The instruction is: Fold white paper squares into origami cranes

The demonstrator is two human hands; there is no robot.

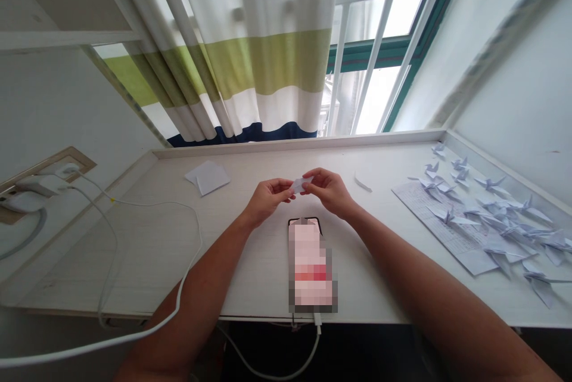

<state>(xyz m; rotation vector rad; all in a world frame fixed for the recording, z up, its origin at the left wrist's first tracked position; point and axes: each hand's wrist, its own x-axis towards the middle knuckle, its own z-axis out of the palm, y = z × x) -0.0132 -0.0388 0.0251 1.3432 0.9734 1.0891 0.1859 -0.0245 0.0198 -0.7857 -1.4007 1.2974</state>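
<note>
A small folded piece of white paper [301, 184] is held between both hands above the middle of the desk. My left hand [270, 198] pinches its left end between thumb and fingers. On the other end, my right hand [329, 189] grips it the same way. Fingertips cover parts of the paper, so its full folded shape is hidden. Just below the hands lies a phone [310, 266] with a blurred screen. A thin curved strip of paper [363, 182] rests right of my right hand.
White paper sheets [211, 178] lie at the back left. Several folded paper cranes [451, 216] crowd the right side, some on a written sheet [469, 251]. A white cable [196, 245] crosses my left forearm from the wall outlet [49, 182]. A raised rim [286, 145] edges the desk's back.
</note>
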